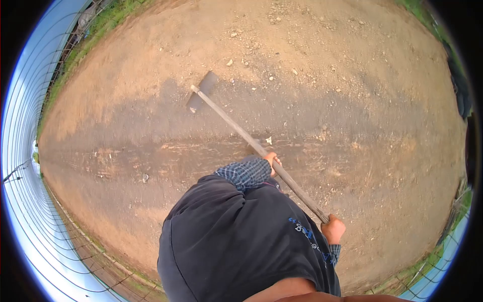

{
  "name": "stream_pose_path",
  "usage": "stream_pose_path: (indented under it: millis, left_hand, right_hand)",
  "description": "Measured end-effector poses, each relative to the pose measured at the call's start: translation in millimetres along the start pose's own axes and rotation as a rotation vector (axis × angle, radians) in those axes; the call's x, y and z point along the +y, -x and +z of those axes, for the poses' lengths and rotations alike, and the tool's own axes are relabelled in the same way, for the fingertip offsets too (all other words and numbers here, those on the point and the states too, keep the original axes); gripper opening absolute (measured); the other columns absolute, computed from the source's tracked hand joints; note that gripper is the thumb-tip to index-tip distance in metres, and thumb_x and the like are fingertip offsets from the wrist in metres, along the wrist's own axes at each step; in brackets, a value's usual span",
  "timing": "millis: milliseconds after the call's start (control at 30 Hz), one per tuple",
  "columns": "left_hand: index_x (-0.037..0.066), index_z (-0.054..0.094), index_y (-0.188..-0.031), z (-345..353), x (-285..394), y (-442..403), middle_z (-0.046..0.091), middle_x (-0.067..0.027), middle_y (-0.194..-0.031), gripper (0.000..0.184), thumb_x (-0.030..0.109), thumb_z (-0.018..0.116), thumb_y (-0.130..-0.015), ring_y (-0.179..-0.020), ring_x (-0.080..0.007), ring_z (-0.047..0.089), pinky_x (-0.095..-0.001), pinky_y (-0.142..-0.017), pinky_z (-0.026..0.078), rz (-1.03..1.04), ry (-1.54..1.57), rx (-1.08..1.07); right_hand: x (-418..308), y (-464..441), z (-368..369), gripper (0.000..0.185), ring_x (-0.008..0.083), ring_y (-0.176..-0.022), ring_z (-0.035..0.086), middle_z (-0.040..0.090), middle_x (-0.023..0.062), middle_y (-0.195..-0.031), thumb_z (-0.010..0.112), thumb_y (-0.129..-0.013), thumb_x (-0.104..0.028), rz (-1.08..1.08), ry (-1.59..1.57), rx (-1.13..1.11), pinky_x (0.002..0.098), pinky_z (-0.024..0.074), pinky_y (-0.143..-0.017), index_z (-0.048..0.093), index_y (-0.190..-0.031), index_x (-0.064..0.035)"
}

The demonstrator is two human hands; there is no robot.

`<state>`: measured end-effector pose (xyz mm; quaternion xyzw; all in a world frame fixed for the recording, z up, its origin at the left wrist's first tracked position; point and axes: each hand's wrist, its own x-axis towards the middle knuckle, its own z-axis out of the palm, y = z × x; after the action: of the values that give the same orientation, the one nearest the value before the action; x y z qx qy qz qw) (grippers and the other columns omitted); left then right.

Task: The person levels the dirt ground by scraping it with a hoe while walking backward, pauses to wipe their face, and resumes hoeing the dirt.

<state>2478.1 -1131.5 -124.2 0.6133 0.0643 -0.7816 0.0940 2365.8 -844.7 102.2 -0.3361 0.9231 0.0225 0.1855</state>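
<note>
A long wooden handle (236,127) runs diagonally from the lower right to a flat metal hoe blade (208,83) at the upper left, which is on or just above the dirt. My left hand (272,162) is wrapped round the middle of the handle, its checked sleeve reaching out from the dark shirt. At the handle's near end, my right hand (333,229) is closed round the wood. Parts of the fingers of both hands are hidden.
Brown dirt ground (302,100) with scattered small stones (230,63) spreads around me. A long groove crosses it ahead of my body. Grass (75,63) and a see-through greenhouse-like cover (30,100) lie at the left; dark material (459,85) lies at the right edge.
</note>
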Motion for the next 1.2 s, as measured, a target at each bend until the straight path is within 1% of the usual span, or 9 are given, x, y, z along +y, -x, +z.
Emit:
stream_pose_path:
  millis: [333,567,833,933,1033,1067,1100,1167,1200]
  left_hand:
    - [0.008,0.043,-0.069,-19.3,-22.1,-4.3,0.043,-0.0060,-0.059,0.010,0.011,0.051,-0.073,-0.057,-0.0196,0.046,-0.0368,-0.055,0.046,-0.199,-0.120,0.020]
    - [0.005,0.043,-0.065,-72.7,161.7,-42.2,0.043,-0.0090,-0.053,0.010,0.009,0.051,-0.070,-0.045,-0.0240,0.045,-0.0390,-0.046,0.045,-0.034,-0.340,0.098]
    - [0.008,0.042,-0.056,-60.2,406.2,-33.1,0.045,-0.0063,-0.050,0.019,0.014,0.046,-0.073,-0.044,-0.0216,0.047,-0.0343,-0.043,0.041,0.144,-0.493,0.111]
    - [0.007,0.042,-0.056,-54.2,390.6,-16.4,0.043,-0.0072,-0.048,0.017,0.012,0.048,-0.072,-0.041,-0.0215,0.045,-0.0348,-0.041,0.041,0.229,-0.443,0.087]
    - [0.004,0.045,-0.058,-71.1,347.5,-16.5,0.046,-0.0104,-0.048,0.014,0.012,0.050,-0.069,-0.042,-0.0239,0.048,-0.0362,-0.040,0.040,0.187,-0.741,0.016]
    - [0.003,0.047,-0.061,-78.8,314.1,-24.8,0.049,-0.0126,-0.050,0.013,0.014,0.050,-0.069,-0.044,-0.0256,0.051,-0.0379,-0.041,0.041,0.253,-0.531,0.077]
    - [0.004,0.048,-0.064,-84.2,298.1,-15.7,0.048,-0.0111,-0.051,0.010,0.013,0.050,-0.067,-0.043,-0.0256,0.050,-0.0390,-0.040,0.042,0.093,-0.662,-0.007]
    - [0.006,0.046,-0.067,-102.8,243.9,-24.3,0.046,-0.0082,-0.055,0.006,0.011,0.050,-0.066,-0.044,-0.0249,0.048,-0.0391,-0.043,0.044,-0.081,-0.415,-0.033]
    - [0.007,0.045,-0.065,-113.7,219.2,-25.8,0.045,-0.0078,-0.054,0.007,0.011,0.050,-0.066,-0.046,-0.0239,0.046,-0.0381,-0.045,0.045,-0.061,-0.505,-0.096]
  right_hand:
    - [-39.2,53.6,6.0,0.010,0.0328,-0.053,0.054,0.054,0.0145,-0.055,0.060,-0.054,-0.014,0.206,0.092,-0.070,0.0399,0.0424,-0.048,0.053,-0.058,-0.0080]
    - [-220.3,9.8,74.8,0.015,0.0326,-0.059,0.058,0.058,0.0141,-0.061,0.061,-0.061,-0.021,0.325,0.040,-0.268,0.0405,0.0459,-0.053,0.056,-0.067,-0.0073]
    - [-408.5,-65.2,96.1,0.025,0.0346,-0.066,0.058,0.058,0.0176,-0.066,0.066,-0.059,-0.027,0.342,-0.217,-0.150,0.0425,0.0454,-0.058,0.056,-0.070,-0.0071]
    - [-399.3,-60.7,89.3,0.026,0.0361,-0.065,0.057,0.057,0.0192,-0.066,0.063,-0.062,-0.028,0.232,-0.299,-0.130,0.0433,0.0448,-0.057,0.056,-0.072,-0.0040]
    - [-361.3,-25.8,90.8,0.036,0.0383,-0.071,0.056,0.057,0.0225,-0.071,0.064,-0.062,-0.032,0.279,-0.406,-0.412,0.0428,0.0442,-0.061,0.056,-0.078,-0.0014]
    - [-346.0,-8.0,95.4,0.038,0.0387,-0.073,0.056,0.057,0.0233,-0.072,0.064,-0.062,-0.033,0.306,-0.373,-0.488,0.0425,0.0440,-0.063,0.056,-0.081,-0.0009]
    - [-329.5,13.2,106.6,0.041,0.0387,-0.076,0.056,0.057,0.0230,-0.073,0.063,-0.063,-0.036,0.384,-0.278,-0.549,0.0417,0.0438,-0.063,0.055,-0.082,-0.0007]
    - [-285.8,68.9,128.4,0.043,0.0370,-0.080,0.056,0.057,0.0227,-0.077,0.062,-0.063,-0.039,0.437,-0.315,-0.564,0.0404,0.0447,-0.066,0.056,-0.083,-0.0015]
    - [-278.7,94.5,123.9,0.043,0.0366,-0.081,0.056,0.058,0.0219,-0.078,0.061,-0.063,-0.040,0.556,-0.298,-0.583,0.0403,0.0450,-0.067,0.057,-0.083,-0.0020]
